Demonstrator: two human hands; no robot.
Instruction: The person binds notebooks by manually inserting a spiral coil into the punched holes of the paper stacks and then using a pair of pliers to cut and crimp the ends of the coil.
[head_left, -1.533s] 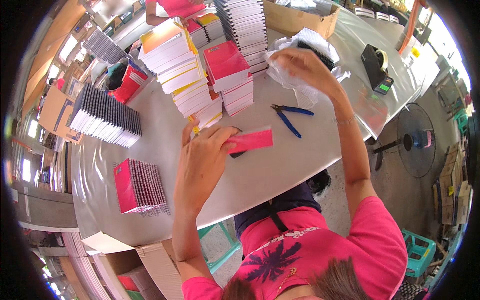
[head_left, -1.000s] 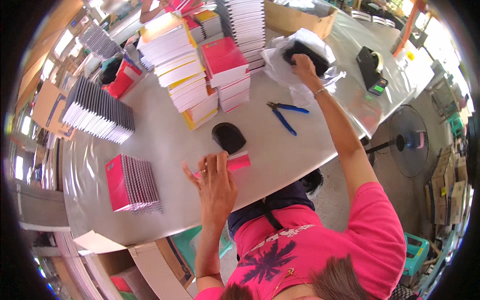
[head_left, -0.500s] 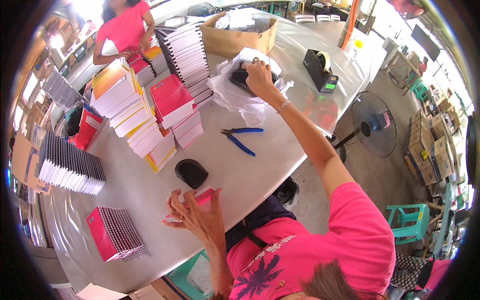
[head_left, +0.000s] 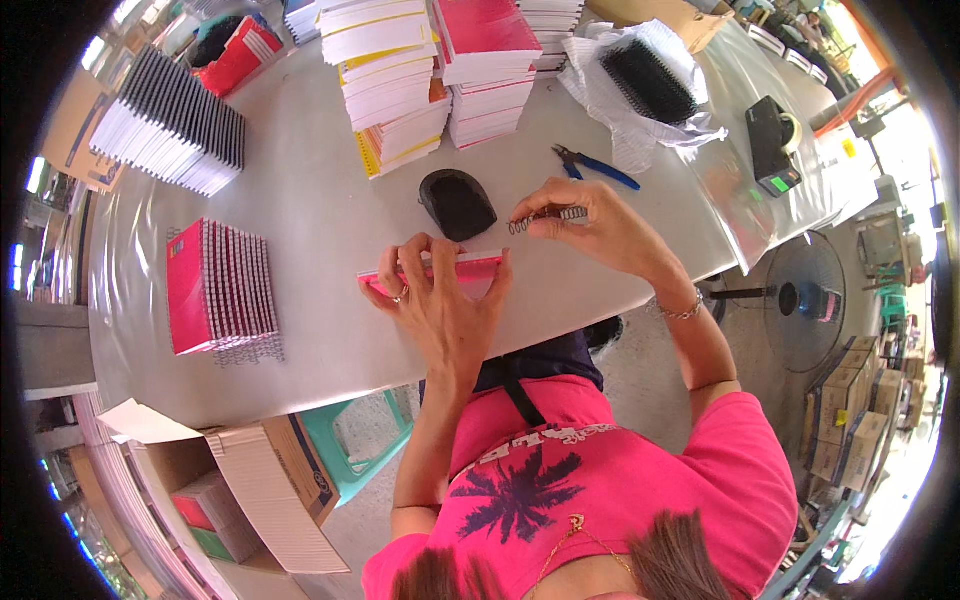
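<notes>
My left hand [head_left: 440,305] grips a small red notebook [head_left: 480,268] near the table's front edge, its fingers over the top and its thumb at the right end. Just right of it, my right hand [head_left: 605,228] pinches a dark spiral binding coil [head_left: 521,224], whose free end points toward the notebook. Beyond the notebook lies a black rounded pad-like object [head_left: 456,205]. Cutters with blue handles [head_left: 607,172] rest past my right hand. Farther back, a pile of black coils [head_left: 648,82] sits on crumpled white wrapping [head_left: 628,140].
Coil-bound red notebooks [head_left: 222,285] stand at the left, with a black-bound stack [head_left: 170,125] behind. Tall stacks of yellow-edged [head_left: 385,80] and red-covered booklets [head_left: 490,70] rise at the back. A tape dispenser [head_left: 772,150] stands at right; a fan [head_left: 800,290] is beyond the table edge.
My right hand has come back from the coil pile to beside the notebook, now with one coil in it. My left hand still holds the notebook. The view has shifted.
</notes>
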